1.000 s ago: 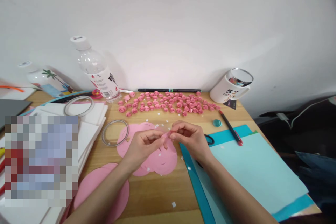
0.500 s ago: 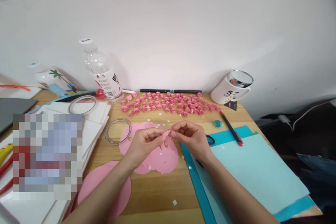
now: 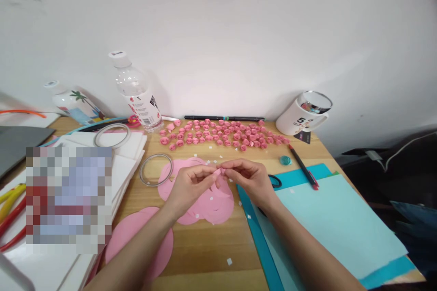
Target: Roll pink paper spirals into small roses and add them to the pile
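My left hand [image 3: 194, 185] and my right hand [image 3: 248, 179] meet at the fingertips over the table. Between them they pinch a small pink paper strip [image 3: 219, 172], partly rolled at the right-hand end and largely hidden by the fingers. Below lie overlapping pink paper circles [image 3: 215, 209], some with cuts in them. More pink circles [image 3: 136, 241] rest beneath my left forearm. Behind the hands, many little rolled pink paper roses [image 3: 225, 135] are spread in rows. Black-handled scissors [image 3: 275, 181] lie partly under my right wrist.
A clear bottle [image 3: 138, 91] and a white mug [image 3: 303, 113] stand by the wall. Tape rings [image 3: 140, 177], a black-and-red pen [image 3: 303, 166] and a green tape roll [image 3: 285, 160] lie around. Blue paper sheets [image 3: 334, 223] cover the right; white boards [image 3: 119, 177] are stacked left.
The pink strip between my fingertips looks shorter and more tightly rolled. My fingers have shifted slightly around it. The whole view has moved a little, so everything sits slightly further right.
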Motion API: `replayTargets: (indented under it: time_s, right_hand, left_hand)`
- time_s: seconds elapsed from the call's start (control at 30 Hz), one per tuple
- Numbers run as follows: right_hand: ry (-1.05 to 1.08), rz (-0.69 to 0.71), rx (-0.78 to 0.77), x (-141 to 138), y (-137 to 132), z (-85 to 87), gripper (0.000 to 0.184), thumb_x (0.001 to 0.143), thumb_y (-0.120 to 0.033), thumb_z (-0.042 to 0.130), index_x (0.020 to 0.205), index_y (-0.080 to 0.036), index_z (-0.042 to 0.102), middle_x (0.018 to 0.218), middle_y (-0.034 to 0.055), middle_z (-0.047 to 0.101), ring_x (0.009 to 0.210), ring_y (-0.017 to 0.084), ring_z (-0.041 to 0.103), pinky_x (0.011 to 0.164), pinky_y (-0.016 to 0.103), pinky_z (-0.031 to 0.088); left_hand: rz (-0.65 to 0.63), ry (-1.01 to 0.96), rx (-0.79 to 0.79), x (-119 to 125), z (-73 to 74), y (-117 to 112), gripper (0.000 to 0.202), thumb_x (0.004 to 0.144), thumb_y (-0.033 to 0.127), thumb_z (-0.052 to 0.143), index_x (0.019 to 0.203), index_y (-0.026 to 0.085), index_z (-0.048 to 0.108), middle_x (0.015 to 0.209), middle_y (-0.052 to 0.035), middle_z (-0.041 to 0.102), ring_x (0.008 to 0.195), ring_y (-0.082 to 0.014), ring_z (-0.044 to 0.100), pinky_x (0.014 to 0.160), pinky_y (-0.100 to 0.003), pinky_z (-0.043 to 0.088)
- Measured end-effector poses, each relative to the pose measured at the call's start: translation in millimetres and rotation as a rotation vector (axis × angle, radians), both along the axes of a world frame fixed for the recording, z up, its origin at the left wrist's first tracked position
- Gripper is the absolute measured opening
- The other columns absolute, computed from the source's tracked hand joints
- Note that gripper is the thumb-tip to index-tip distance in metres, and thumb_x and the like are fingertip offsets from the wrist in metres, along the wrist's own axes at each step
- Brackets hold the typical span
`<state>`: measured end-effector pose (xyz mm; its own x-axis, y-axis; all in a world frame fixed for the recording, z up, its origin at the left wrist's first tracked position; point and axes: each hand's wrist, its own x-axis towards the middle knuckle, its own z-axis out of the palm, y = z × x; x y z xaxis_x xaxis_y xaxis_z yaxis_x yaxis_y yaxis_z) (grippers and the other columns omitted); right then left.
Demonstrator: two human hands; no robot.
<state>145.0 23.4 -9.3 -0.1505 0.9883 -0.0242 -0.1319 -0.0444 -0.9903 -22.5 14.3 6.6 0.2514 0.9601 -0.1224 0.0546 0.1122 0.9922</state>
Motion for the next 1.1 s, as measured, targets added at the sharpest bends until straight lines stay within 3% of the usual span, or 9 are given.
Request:
replayTargets:
  time_s: [0.13, 0.33, 0.5, 0.8, 0.97, 1.1]
  right_hand:
    - [-0.021, -0.006, 0.02, 1, 0, -2.4, 0.011, 0.067, -0.027, 0.075, 0.075, -0.02, 0.072, 0.076, 0.0043, 0.072, 0.068, 0.017, 0.066, 0.067, 0.032, 0.054]
    - [0.088, 0.111, 0.024, -1, -1, -0.9, 0.017, 0.065, -0.026, 0.077, 0.075, -0.019, 0.065, 0.066, 0.001, 0.064, 0.06, 0.017, 0.065, 0.063, 0.033, 0.056]
    - [0.108, 0.115, 0.048, -2, 0, -4.5, 0.02, 0.061, -0.027, 0.08, 0.068, -0.018, 0.064, 0.072, 0.0003, 0.058, 0.059, 0.014, 0.062, 0.059, 0.03, 0.055]
    - [-0.081, 0.12, -0.006, -3, -2, -8.5, 0.032, 0.056, -0.027, 0.081, 0.059, -0.019, 0.051, 0.061, -0.0038, 0.055, 0.056, 0.01, 0.053, 0.056, 0.025, 0.044]
    - [-0.166, 0.125, 0.008, -6, -5, -10.5, 0.034, 0.056, -0.025, 0.081, 0.06, -0.018, 0.049, 0.061, -0.0044, 0.054, 0.056, 0.01, 0.051, 0.054, 0.023, 0.042]
    - [-0.056, 0.219, -0.074, -7, -5, -12.8, 0.031, 0.06, -0.026, 0.079, 0.071, -0.018, 0.052, 0.069, -0.002, 0.06, 0.062, 0.011, 0.057, 0.058, 0.024, 0.045]
  left_hand:
    - [-0.005, 0.011, -0.022, 0, -0.4, -1, 0.019, 0.077, 0.032, 0.062, 0.07, 0.016, 0.069, 0.066, -0.0028, 0.065, 0.064, -0.0135, 0.058, 0.058, -0.023, 0.045]
    - [-0.004, 0.01, -0.033, 0, -1.2, 0, 0.019, 0.076, 0.027, 0.061, 0.062, 0.016, 0.069, 0.063, -0.002, 0.066, 0.063, -0.0138, 0.058, 0.058, -0.023, 0.047]
    - [0.018, 0.028, -0.078, 0, -3.9, -1, 0.016, 0.074, 0.025, 0.063, 0.064, 0.016, 0.07, 0.062, -0.002, 0.068, 0.058, -0.0126, 0.058, 0.057, -0.022, 0.047]
    - [0.071, -0.052, -0.212, 2, -8.9, -2, 0.014, 0.068, 0.026, 0.069, 0.061, 0.015, 0.071, 0.057, -0.0012, 0.066, 0.052, -0.0095, 0.054, 0.052, -0.02, 0.043]
    - [0.079, -0.078, -0.25, 2, -9.9, -2, 0.007, 0.063, 0.02, 0.071, 0.063, 0.014, 0.07, 0.058, -0.0014, 0.066, 0.052, -0.0091, 0.054, 0.051, -0.019, 0.042]
    - [0.192, -0.104, -0.214, 2, -10.0, 0, 0.007, 0.062, 0.02, 0.071, 0.066, 0.014, 0.071, 0.063, -0.0019, 0.069, 0.057, -0.01, 0.058, 0.055, -0.019, 0.045]
